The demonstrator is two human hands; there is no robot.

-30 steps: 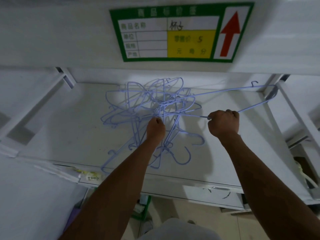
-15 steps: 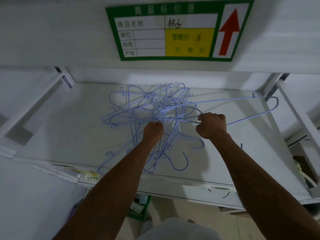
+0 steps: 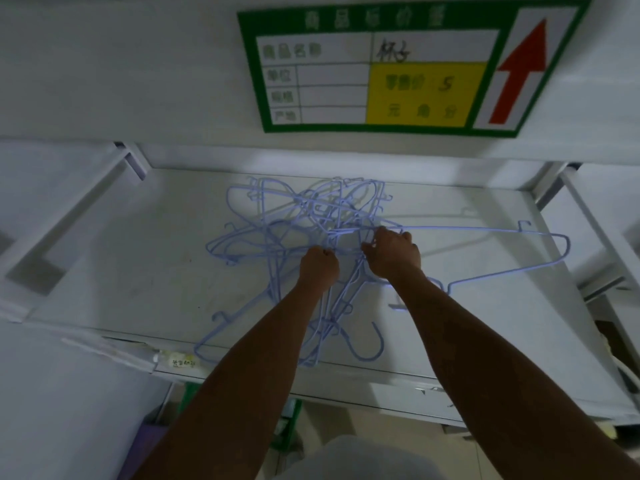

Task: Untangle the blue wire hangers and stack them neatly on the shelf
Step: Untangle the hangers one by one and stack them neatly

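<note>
Blue wire hangers [image 3: 302, 221] lay in a tangled heap on the middle of the white shelf [image 3: 138, 271]. The left hand [image 3: 318, 268] was fisted round wires at the heap's near side. Just beside it, the right hand [image 3: 393, 254] curled its fingers round one hanger [image 3: 485, 230] that stretched off to the right. Above hung a green price label [image 3: 398, 64] with printed Chinese characters, a handwritten 5 [image 3: 445, 84] on yellow and a red arrow [image 3: 519, 71] pointing up.

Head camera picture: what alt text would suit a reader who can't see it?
A person's left hand grips a tangled pile of blue hangers on a white shelf while the right hand holds one hanger stretching to the right. A green price label with a red arrow is above.
</note>
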